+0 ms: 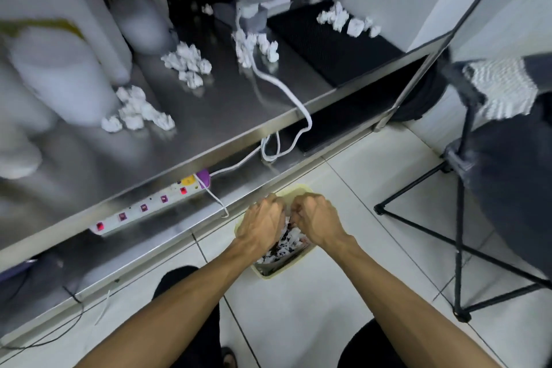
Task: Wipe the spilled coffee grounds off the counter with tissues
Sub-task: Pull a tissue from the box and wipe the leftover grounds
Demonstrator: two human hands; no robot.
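Observation:
Both my hands are down in a pale yellow bin [286, 270] on the floor below the steel counter [227, 110]. My left hand [261, 222] and my right hand [318, 219] are curled into fists over the stained, crumpled tissues [286, 243] that fill the bin. What the fingers grip is hidden under the knuckles. Several clumps of white crumpled tissues lie on the counter: one clump at the left [136, 110], another in the middle [188, 63], a third by the cable [257, 46], and a fourth on a black mat [348, 19].
A white cable [286, 92] runs off the counter edge to a power strip [143, 207] on the lower shelf. Large white containers [56, 75] stand at the counter's left. A black tripod stand [460, 236] and a dark fabric lamp shade stand on the tiled floor at the right.

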